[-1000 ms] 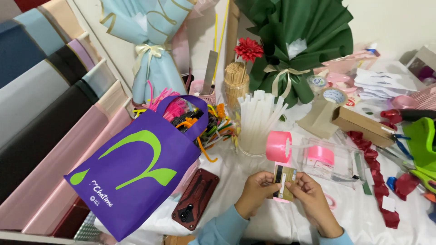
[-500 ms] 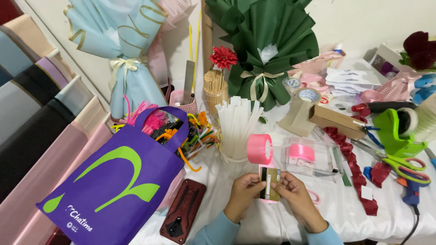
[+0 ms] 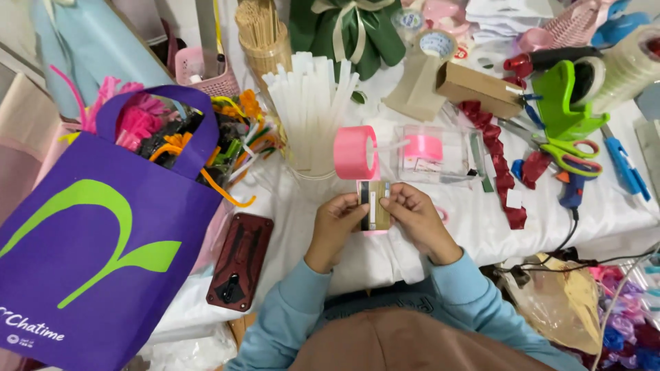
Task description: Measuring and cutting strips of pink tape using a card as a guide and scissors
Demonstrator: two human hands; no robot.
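Both my hands hold a small gold and black card (image 3: 375, 205) upright over the white table (image 3: 605, 206). My left hand (image 3: 337, 223) pinches its left edge, and my right hand (image 3: 416, 218) pinches its right edge. A bit of pink ribbon shows under the card. Just above the card stands a pink ribbon roll (image 3: 355, 152) on its edge. To its right a clear plastic box (image 3: 433, 154) holds another pink roll.
A purple bag (image 3: 96, 240) full of coloured pipe cleaners fills the left. A dark red phone case (image 3: 240, 261) lies beside it. White glue sticks (image 3: 313, 103), a cardboard box (image 3: 478, 89), red ribbon (image 3: 505, 175), green scissors (image 3: 574, 154) and a tape dispenser (image 3: 564, 103) crowd the back and right.
The camera has tilted down and come closer, so the hands and card now look larger. The hands keep the same grip on the card.
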